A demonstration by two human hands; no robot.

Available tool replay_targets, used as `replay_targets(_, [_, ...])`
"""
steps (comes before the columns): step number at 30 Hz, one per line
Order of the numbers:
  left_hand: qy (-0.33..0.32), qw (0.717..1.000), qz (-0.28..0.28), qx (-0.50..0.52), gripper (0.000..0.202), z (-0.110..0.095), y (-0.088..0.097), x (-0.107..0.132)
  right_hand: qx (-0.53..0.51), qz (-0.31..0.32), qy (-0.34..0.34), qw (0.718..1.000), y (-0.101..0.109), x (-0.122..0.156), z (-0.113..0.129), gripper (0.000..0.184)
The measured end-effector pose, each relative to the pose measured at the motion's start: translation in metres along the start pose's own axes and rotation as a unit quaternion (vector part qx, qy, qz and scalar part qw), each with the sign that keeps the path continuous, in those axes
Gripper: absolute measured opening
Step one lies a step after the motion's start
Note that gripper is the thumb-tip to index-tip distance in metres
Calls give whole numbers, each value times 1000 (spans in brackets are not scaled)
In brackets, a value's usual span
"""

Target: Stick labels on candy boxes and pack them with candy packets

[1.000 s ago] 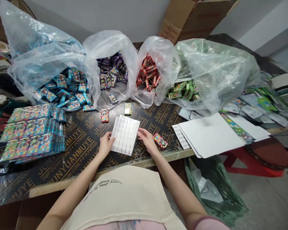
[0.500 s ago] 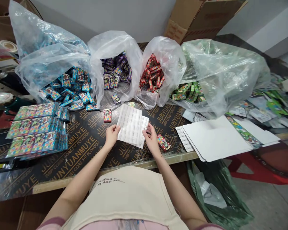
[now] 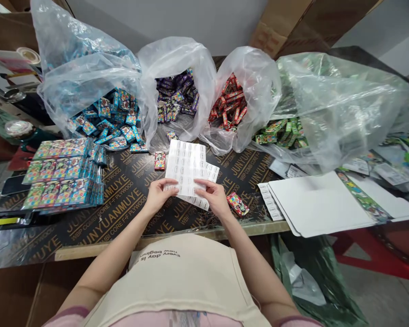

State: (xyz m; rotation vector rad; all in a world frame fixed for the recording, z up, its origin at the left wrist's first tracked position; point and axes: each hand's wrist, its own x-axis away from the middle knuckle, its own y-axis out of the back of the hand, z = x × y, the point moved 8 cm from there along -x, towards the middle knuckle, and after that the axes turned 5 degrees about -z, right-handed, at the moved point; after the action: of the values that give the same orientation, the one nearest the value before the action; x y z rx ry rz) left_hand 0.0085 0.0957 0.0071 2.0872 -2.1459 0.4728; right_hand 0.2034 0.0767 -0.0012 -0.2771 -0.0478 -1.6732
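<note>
Between left hand [image 3: 161,195] and right hand [image 3: 214,197]: a white sticker sheet [image 3: 184,159], askew over a second label sheet [image 3: 212,171]. Pinched near the lower edge, left thumb and fingers clamped on the near left corner, right ones clamped farther right; likely so as to leave most printed rows uncovered. Unclear in the right grip: upper page alone or both. Cannot tell about contact between second label sheet and plywood worktop [image 3: 122,204].

Just left of the sticker sheet, a small red box [image 3: 160,161]; to its right, past the right hand, a red multicoloured box [image 3: 237,204]. Farther left, cartoon-printed boxes [image 3: 61,175] stacked in rows, presumably squared up for steadiness. Beyond the sheet, left to right, in clear plastic bags with mouths facing near: blue boxes [image 3: 110,120], purple boxes [image 3: 179,91], red boxes [image 3: 229,104], green boxes [image 3: 288,131]; apparently sorted by colour and opened for easy access. Well right of the sheet, white cards [image 3: 323,200] overlapping a label strip [image 3: 269,202].

Legible all around the sheet, in gold on the worktop: "JUNYUANMUYE" and "WBP COMBI CORE F-F PLYWOOD". Nearer than the sheet, upside down on the cream apron [image 3: 190,272]: "every day is new beginn", cut off there. Oval sticker print too small to read.
</note>
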Motion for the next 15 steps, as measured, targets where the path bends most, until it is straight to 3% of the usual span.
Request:
replay_targets(4, [1,999,-42,3,31,-5,5,-1,-34,15,-34,999,-4,0,3,45])
replay_targets(9, [-31,996,-75,-33,36,-11,5,2,33,-42,-18,998,4,1,13,39])
replay_targets(12, [-84,986,-99,-108,28,-25,9,7,150,-85,67,983,7,6,40,22])
replay_targets(15, [-178,952,-112,-224,17,-57,11,17,265,-124,190,937,6,20,80,14])
